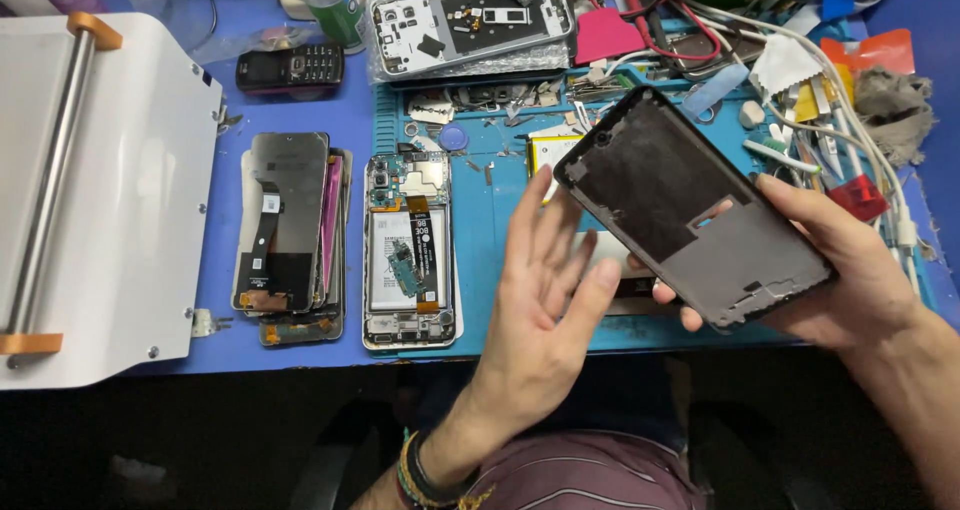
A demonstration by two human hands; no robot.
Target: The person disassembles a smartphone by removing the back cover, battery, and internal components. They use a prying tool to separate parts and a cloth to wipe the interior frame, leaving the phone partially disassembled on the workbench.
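Observation:
My right hand (850, 270) holds a dark grey phone frame (680, 205) tilted above the blue mat, its inner side facing me. My left hand (545, 290) hovers open just left of the frame's lower end, palm up, fingers spread, holding nothing. An opened phone (408, 252) with its battery and circuit boards exposed lies flat on the mat to the left of my left hand. Further left sits a stack of phone screens (290, 225), backs up, with flex cables showing.
A white machine with a metal roller (95, 200) fills the left side. A black keypad phone (290, 68), a green bottle (335, 5) and a phone housing (470, 18) lie at the back. Tools, cables, cloths and a pink card (608, 35) crowd the back right.

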